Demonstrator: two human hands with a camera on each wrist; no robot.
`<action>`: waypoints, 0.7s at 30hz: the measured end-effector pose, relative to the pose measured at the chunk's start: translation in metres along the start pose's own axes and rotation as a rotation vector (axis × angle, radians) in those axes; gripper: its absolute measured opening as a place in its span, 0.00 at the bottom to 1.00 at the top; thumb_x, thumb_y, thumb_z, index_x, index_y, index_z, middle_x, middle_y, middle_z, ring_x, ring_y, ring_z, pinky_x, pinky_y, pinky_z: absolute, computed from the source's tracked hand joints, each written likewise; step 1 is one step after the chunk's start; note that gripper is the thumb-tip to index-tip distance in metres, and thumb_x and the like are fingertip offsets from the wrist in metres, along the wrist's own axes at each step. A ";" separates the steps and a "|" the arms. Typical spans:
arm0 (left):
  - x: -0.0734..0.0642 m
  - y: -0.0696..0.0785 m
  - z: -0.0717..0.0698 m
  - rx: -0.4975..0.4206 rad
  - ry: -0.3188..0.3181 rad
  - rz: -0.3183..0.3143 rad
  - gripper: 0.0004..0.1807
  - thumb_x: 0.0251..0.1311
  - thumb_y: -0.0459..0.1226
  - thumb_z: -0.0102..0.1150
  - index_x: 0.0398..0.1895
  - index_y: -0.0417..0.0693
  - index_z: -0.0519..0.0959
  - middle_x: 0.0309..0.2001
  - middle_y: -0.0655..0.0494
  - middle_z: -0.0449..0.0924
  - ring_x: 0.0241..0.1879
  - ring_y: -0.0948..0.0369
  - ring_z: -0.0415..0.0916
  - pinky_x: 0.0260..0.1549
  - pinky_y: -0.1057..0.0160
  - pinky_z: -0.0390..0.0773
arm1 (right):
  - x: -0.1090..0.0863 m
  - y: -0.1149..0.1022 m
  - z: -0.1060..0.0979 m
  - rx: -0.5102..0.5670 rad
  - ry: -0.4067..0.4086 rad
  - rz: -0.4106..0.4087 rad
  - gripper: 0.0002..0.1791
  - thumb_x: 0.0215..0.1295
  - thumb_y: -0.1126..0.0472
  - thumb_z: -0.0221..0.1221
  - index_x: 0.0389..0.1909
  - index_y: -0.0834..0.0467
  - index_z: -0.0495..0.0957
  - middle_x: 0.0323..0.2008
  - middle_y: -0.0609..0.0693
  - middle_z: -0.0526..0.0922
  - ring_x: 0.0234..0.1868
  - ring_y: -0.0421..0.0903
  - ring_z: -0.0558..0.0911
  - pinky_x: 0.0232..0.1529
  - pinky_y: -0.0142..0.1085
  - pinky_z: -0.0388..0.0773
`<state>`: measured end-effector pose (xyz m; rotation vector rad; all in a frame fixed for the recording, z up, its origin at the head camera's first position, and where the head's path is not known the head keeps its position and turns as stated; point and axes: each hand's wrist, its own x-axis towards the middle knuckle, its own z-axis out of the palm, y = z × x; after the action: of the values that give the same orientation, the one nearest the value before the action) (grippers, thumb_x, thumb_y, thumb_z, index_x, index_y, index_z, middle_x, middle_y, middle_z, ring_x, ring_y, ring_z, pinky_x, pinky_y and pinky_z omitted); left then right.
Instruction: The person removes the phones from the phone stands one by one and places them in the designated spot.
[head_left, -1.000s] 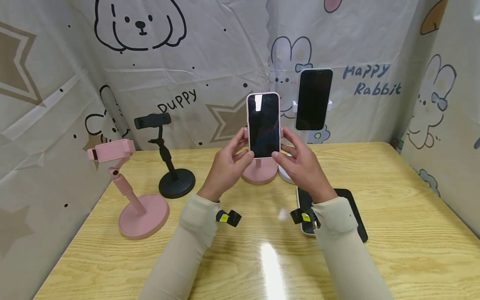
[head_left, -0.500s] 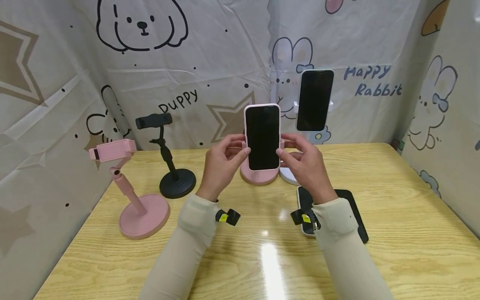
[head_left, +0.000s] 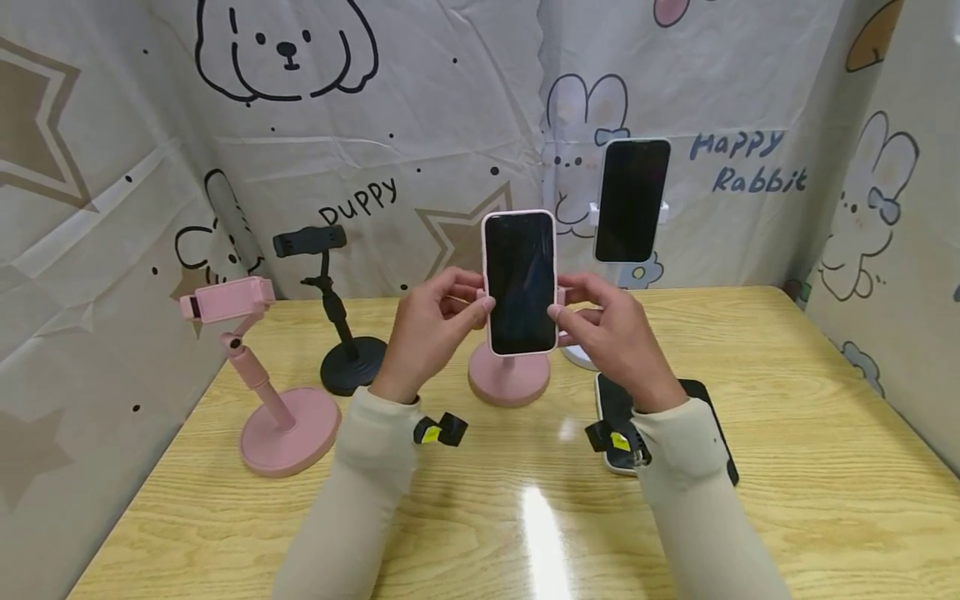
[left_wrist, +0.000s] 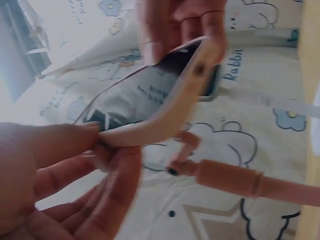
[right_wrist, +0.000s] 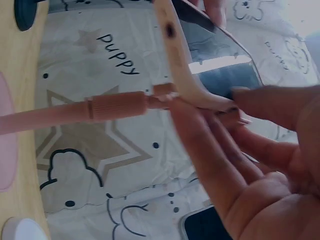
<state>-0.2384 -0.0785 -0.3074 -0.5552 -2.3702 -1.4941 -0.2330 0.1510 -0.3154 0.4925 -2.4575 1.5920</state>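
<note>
A phone point(head_left: 520, 283) in a pale pink case sits upright in the clamp of a pink phone stand, whose round base point(head_left: 510, 383) shows below it. My left hand point(head_left: 431, 329) pinches the phone's left edge at the clamp, thumb in front and fingers behind. On the opposite edge my right hand point(head_left: 611, 337) does the same. Both wrist views show the stand's pink post point(left_wrist: 230, 175) running from behind the phone point(right_wrist: 225, 75). The screen is dark with reflections. Most of the clamp is hidden behind the phone.
To the left stand another pink phone stand point(head_left: 288, 429) and a black one point(head_left: 352, 362). Behind my right hand, a phone point(head_left: 633, 200) is held in a white stand. Dark phones or tablets point(head_left: 705, 400) lie under my right wrist. A printed cloth point(head_left: 420, 83) backs the table point(head_left: 525, 517).
The phone has tilted and come lower over the last second. The pink stand's base has shifted toward me and slightly left, both hands moving along with it.
</note>
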 end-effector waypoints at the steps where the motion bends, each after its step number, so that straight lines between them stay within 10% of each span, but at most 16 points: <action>1: -0.001 0.002 -0.003 0.013 -0.020 -0.008 0.12 0.61 0.39 0.64 0.46 0.46 0.79 0.37 0.52 0.81 0.31 0.61 0.81 0.36 0.61 0.82 | -0.001 -0.002 -0.001 -0.005 -0.018 0.005 0.24 0.66 0.61 0.61 0.62 0.60 0.70 0.47 0.58 0.78 0.40 0.51 0.86 0.36 0.38 0.83; 21: -0.021 0.033 -0.040 -0.016 -0.480 0.096 0.10 0.58 0.39 0.67 0.33 0.49 0.74 0.28 0.56 0.82 0.27 0.61 0.80 0.29 0.60 0.81 | -0.028 -0.038 -0.031 0.024 -0.478 0.046 0.19 0.63 0.61 0.64 0.50 0.60 0.69 0.44 0.58 0.77 0.37 0.48 0.86 0.43 0.42 0.82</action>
<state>-0.2026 -0.1055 -0.2731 -1.1236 -2.6256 -1.4653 -0.1937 0.1699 -0.2792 0.9220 -2.8001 1.6817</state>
